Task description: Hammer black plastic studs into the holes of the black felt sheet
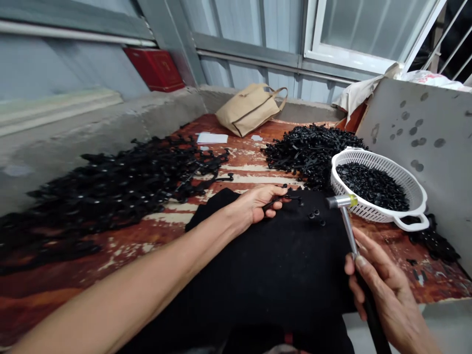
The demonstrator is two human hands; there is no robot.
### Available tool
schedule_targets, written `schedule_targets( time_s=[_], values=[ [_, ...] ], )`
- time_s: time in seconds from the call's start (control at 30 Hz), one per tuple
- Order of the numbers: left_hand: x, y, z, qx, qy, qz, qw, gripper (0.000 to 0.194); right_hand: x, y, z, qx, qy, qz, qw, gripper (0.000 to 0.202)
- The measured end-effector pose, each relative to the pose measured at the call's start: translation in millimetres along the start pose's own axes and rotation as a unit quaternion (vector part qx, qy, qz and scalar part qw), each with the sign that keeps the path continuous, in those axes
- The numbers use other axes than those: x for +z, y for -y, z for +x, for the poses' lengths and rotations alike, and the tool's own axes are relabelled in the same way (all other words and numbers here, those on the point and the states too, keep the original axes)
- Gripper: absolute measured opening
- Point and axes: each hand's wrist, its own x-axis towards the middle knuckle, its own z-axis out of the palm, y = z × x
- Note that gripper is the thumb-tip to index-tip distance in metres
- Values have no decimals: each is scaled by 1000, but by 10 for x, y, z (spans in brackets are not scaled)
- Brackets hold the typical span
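My left hand [263, 201] is closed on a slim black part with small knobs [294, 197], held just above a black cloth [273, 255]. A few small round black pieces [313, 215] lie on the cloth to the right of it. In my right hand [383, 280] is a small mallet [341, 200] with a metal shaft, a black grip, one grey face and one yellowish face. Its head is raised above the cloth's right edge, apart from the pieces. The white plastic basket [420, 196] behind it holds many small black pieces [372, 187].
A wide heap of black parts [121, 187] spreads along the left, beside a concrete ledge [22, 172]. Another black pile [306, 150] stands behind the basket. A tan bag [250, 109] and white paper [213, 138] lie at the back. A spotted grey panel [424, 132] borders the right.
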Motion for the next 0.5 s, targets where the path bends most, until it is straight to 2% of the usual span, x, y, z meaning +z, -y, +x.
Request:
schedule_targets(
  time_s=[0.1, 0.2, 0.4, 0.5],
  values=[
    [-126, -13, -127, -7, 18, -33, 999, 6, -7, -111, -16, 23, -23, 62, 998, 53],
    [-264, -18, -241, -1, 1, -47, 999, 6, -28, -136, 28, 40, -34, 89, 995, 59],
    [-487, -5, -429, 21, -77, -50, 996, 16, -68, -156, 56, 54, -36, 68, 996, 71],
    [-692, -84, -464, 51, -139, -32, 989, 14, -32, -158, 36, 50, -57, 72, 995, 75]
  ],
)
